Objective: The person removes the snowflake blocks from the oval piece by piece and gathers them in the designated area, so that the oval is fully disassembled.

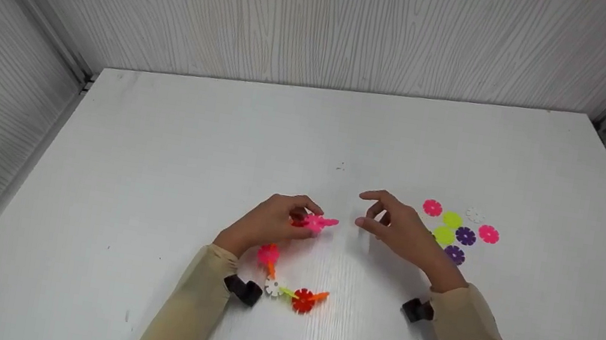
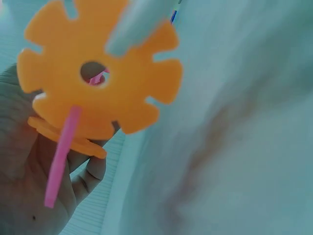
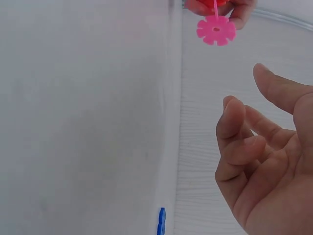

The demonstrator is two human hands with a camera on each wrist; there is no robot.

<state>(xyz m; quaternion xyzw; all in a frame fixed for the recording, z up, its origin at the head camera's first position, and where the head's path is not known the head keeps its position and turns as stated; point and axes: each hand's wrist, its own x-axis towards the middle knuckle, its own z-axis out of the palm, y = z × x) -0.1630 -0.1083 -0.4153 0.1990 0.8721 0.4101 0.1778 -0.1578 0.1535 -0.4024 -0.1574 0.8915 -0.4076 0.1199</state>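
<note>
My left hand pinches the end of a chain of notched plastic flower discs, with a red disc at the fingers and a pink disc sticking out to the right. From under that hand the chain curves down toward me through another pink disc, a white disc and a red disc, ending in an orange one. An orange disc fills much of the left wrist view. Facing the held end, my right hand has thumb and index finger spread apart, nothing between them.
Loose flower discs lie right of my right hand: pink, yellow, purple and white, partly behind the wrist. A white table carries everything, with wood-grain panels at the back and sides.
</note>
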